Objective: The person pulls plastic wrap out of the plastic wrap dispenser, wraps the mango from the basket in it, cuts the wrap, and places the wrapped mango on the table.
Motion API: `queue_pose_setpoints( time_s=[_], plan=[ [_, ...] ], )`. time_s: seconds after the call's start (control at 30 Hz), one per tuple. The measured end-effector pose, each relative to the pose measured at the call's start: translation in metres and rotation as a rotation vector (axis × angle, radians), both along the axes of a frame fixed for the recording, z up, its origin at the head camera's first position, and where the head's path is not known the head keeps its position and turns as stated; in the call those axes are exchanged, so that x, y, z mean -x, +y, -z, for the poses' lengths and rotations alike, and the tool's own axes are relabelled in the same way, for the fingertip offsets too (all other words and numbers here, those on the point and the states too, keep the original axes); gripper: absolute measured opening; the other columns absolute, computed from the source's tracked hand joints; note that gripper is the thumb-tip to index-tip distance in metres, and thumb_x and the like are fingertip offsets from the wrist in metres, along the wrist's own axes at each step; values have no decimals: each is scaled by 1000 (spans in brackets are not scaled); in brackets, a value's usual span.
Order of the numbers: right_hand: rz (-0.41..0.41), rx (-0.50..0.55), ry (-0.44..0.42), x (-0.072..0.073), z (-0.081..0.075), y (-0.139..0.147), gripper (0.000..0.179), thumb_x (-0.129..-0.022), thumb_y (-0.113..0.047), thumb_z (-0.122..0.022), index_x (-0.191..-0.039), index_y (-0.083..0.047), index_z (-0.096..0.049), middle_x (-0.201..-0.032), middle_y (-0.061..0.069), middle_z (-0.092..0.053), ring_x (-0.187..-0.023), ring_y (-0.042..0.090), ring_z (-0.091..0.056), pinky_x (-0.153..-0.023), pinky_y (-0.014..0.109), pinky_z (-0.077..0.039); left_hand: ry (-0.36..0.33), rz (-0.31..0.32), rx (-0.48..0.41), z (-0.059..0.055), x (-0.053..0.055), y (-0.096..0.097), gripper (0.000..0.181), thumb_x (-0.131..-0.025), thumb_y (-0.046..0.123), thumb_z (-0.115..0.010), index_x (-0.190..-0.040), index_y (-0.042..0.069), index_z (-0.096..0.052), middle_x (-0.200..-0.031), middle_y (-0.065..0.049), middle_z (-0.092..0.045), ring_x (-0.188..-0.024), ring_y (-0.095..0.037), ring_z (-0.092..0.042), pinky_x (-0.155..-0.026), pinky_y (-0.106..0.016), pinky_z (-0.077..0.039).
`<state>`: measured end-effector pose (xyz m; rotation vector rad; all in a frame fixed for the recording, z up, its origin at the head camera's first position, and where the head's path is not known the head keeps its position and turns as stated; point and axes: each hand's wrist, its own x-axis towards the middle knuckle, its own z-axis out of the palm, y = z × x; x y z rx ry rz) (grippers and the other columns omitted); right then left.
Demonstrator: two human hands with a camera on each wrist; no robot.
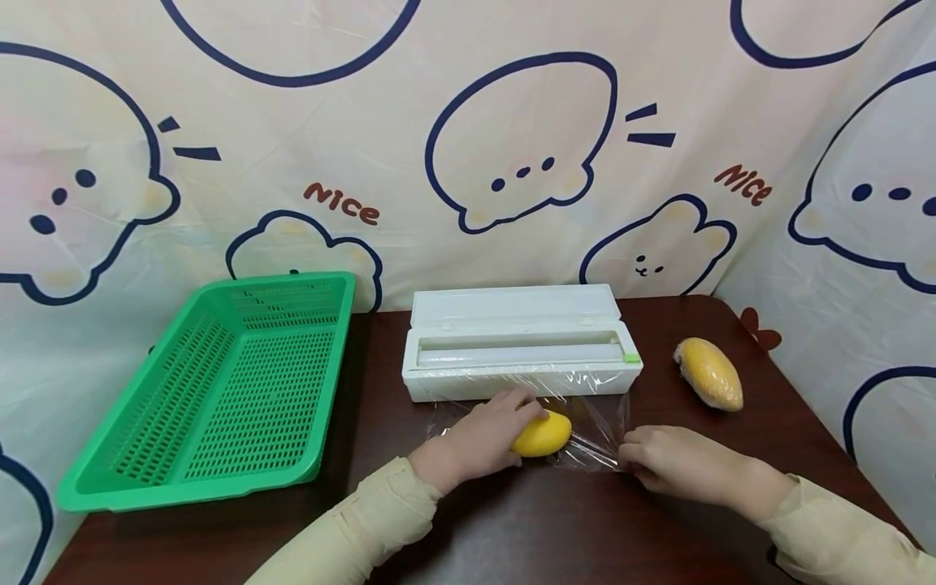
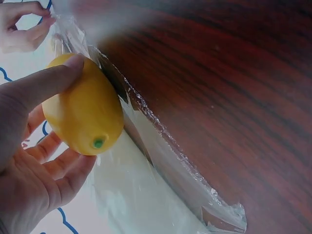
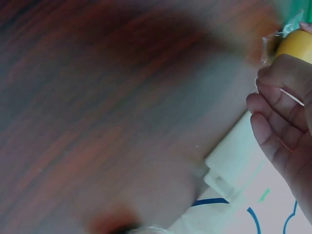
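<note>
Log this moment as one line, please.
left hand: grips yellow fruit | right hand: pinches plastic film | white dispenser: lid open | wrapped fruit: right of dispenser | green basket: left of dispenser

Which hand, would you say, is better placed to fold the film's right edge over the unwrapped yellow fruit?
Probably the right hand: it pinches the clear film at that edge, while the left hand is occupied holding the yellow fruit.
</note>
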<state>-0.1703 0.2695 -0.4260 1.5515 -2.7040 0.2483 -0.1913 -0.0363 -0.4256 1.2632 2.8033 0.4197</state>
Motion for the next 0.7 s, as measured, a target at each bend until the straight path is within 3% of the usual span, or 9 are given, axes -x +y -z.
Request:
queue_pose_setpoints(
  time_s=[0.2,0.43,0.7],
  plan=[
    [-71,35,164,0,-10,-6,27,-71,3,-85,-85,-16,-71,-90,-11,-52,-77,1,-52,-62,16,-47,8,-3,-9,0,-2,-2,58,-85,23,-86,-136,12,-61,-134,-5,-51,-123,-22,-51,-94,-36,-51],
    [-51,107,183,1,-21,-19,26,-75,1,-78,-91,-16,-65,-100,-7,-58,-78,3,-53,-64,16,-48,2,-6,-3,-1,0,-3,55,-88,22,-83,-138,12,-62,-130,-2,-53,-121,-20,-52,-96,-32,-49],
    [-71,95,237,9,-32,-24,35,-70,5,-82,-91,-15,-63,-86,-12,-53,-74,2,-49,-61,16,-46,-1,-22,11,-2,-2,-3,57,-88,24,-84,-139,14,-62,-134,-4,-56,-120,-19,-54,-99,-30,-49]
  ],
)
